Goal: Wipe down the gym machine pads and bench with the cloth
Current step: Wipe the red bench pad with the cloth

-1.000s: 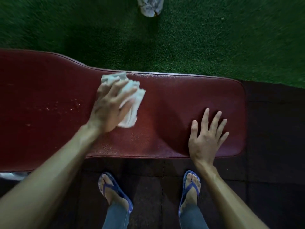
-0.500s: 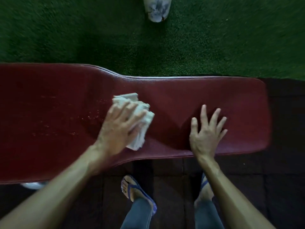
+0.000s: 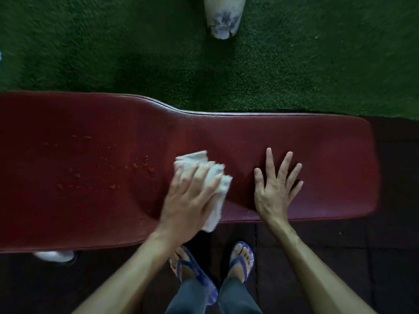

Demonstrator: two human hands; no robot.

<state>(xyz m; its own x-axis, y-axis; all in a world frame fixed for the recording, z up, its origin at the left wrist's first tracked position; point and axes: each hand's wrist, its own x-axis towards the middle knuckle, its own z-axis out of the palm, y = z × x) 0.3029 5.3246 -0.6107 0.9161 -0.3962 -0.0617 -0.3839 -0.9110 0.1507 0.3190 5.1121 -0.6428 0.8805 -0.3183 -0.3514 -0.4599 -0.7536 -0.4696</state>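
Head view: left hand [image 3: 189, 200] presses a crumpled white cloth [image 3: 214, 184] flat on the dark red vinyl bench pad [image 3: 317, 155], fingers curled over it near the pad's front edge. Right hand [image 3: 275, 189] lies just beside, palm down, fingers spread and holding nothing. Water droplets [image 3: 140, 165] bead left of the cloth; blue flip-flops [image 3: 241, 260] below on dark floor.

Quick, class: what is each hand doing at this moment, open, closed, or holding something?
Left hand: closed on the white cloth, pressing it to the red bench pad.
Right hand: open, flat on the pad, holding nothing.
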